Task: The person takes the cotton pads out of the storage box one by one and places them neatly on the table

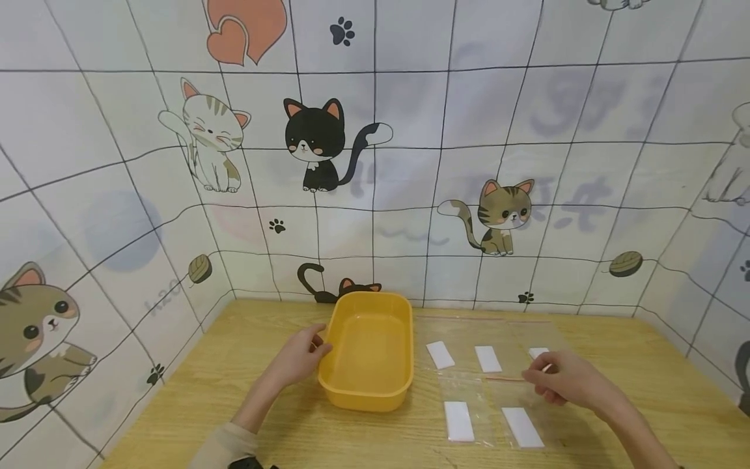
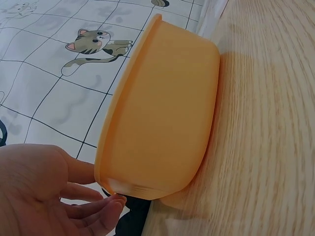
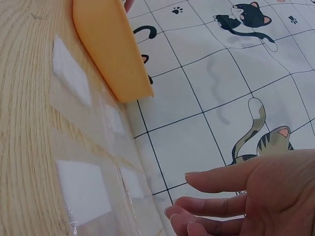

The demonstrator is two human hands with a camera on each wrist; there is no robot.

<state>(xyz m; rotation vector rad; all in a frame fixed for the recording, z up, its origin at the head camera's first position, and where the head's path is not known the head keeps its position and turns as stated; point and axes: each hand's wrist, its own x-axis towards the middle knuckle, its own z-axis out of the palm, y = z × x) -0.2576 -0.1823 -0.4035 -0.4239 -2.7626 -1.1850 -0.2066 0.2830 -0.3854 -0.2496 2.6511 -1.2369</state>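
A yellow plastic basin (image 1: 369,395) stands on the table, its long sides running front to back. At its left rim is my left hand (image 1: 297,355). In the left wrist view, the left thumb meets the rim and the fingertips (image 2: 117,200) curl at its outer corner. To the right of the basin lie several clear zip bags with red strips, each with a white rectangular piece (image 1: 459,421) in it. My right hand (image 1: 571,381) hovers over the right-hand bags, partly covering one white piece (image 1: 538,352). Its fingers are loosely bent, with a gap below the thumb (image 3: 216,180).
The light wood table (image 1: 281,430) meets a cloth backdrop (image 1: 410,176) with cat drawings at the back and on both sides. The basin's far end is close to that backdrop. The bags lie flat in two rows, edges overlapping.
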